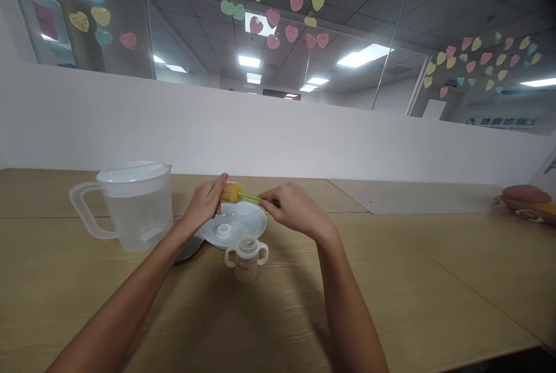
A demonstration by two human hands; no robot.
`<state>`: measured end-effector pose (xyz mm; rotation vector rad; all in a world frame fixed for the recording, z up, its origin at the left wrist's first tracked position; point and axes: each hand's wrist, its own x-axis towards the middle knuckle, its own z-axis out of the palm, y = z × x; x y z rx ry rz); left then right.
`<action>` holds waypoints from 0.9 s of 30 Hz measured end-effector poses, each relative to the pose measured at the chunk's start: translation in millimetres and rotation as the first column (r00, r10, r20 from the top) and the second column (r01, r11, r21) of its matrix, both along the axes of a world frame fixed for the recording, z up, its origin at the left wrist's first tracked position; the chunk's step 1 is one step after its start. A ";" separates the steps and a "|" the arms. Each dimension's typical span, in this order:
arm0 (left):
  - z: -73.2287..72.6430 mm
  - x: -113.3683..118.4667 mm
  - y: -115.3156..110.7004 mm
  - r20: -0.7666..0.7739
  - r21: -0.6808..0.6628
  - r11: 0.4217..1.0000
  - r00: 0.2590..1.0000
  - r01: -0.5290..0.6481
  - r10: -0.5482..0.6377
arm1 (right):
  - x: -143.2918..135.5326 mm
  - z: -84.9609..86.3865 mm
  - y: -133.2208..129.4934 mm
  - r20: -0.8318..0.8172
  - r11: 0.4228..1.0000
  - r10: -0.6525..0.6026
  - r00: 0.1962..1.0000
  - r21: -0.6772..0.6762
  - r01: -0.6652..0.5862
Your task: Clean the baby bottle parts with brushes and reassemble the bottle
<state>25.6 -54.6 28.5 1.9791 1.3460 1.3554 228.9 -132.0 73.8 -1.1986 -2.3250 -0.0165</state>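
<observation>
My left hand (pixel 207 202) is wrapped round a small clear piece with something yellow (pixel 232 192) in it, held above a white bowl. Fingers of my right hand (pixel 293 206) pinch a thin green stick (pixel 251 197) whose left end meets the yellow part. Below them is the white bowl (pixel 256 220) with a small white ring (pixel 223 230) inside. A two-handled baby bottle (pixel 246 266) stands upright and uncapped in front of the bowl.
A lidded clear pitcher (pixel 139 211) stands on the wooden table (pixel 412 280) at the left. Beside it lies a dark flat object (pixel 190 249), partly behind my left forearm. A pinkish item (pixel 525 196) sits at the far right. A white wall (pixel 278 141) rises behind the table.
</observation>
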 end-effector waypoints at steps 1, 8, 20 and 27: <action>-2.1 1.0 1.4 -0.024 0.028 1.000 1.000 0.000 0.001 | -1.1 -0.4 -0.3 0.022 1.000 -0.023 1.000 0.009 0.022; -0.8 2.5 5.6 -0.097 0.182 0.956 0.972 0.230 -0.215 | 0.3 0.3 1.1 0.015 0.991 -0.131 0.991 0.004 0.131; 18.7 -9.6 -12.9 -0.181 0.337 0.885 0.945 0.321 -0.274 | 12.4 1.8 -1.2 -0.137 0.993 0.004 0.991 -0.113 -0.020; 35.4 -11.8 -39.7 -0.209 0.509 0.826 0.966 0.242 -0.154 | 28.2 13.0 -17.3 -0.228 0.963 0.080 0.970 -0.233 -0.134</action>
